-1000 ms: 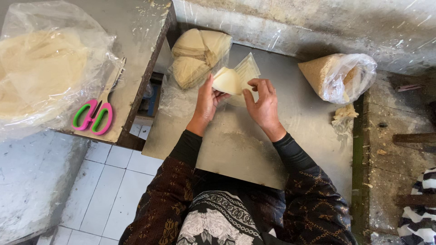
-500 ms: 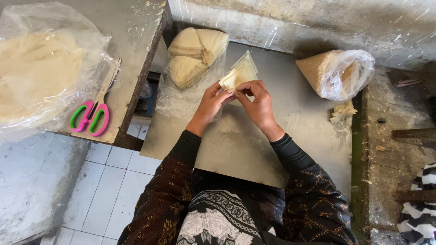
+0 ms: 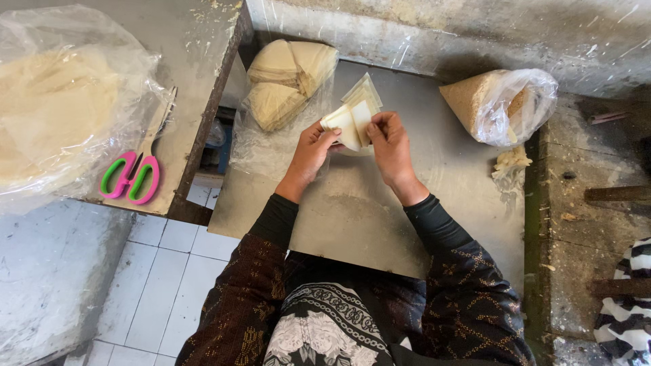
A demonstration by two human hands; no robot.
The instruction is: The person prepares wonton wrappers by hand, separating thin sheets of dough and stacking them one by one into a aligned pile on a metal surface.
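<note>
Both hands meet over the metal table (image 3: pixel 434 203). My left hand (image 3: pixel 313 150) and my right hand (image 3: pixel 391 144) pinch a pale folded pastry sheet (image 3: pixel 350 123) between them, held just above the surface. Under it lies a small stack of thin square sheets (image 3: pixel 363 91). A pile of folded triangular pastries (image 3: pixel 288 81) rests on clear plastic to the left of my hands. A clear bag of brownish filling (image 3: pixel 502 103) lies on its side to the right, with loose crumbs (image 3: pixel 508 163) below its mouth.
Pink and green scissors (image 3: pixel 130 177) lie on a side counter (image 3: pixel 183 41) at left, beside a large plastic bag of pale sheets (image 3: pixel 61 102). White floor tiles (image 3: pixel 163 271) show below. A rough concrete ledge (image 3: pixel 583 224) runs along the right.
My hands have kept working the sheet, folding it over into a narrower shape. They stay in about the same place above the table.
</note>
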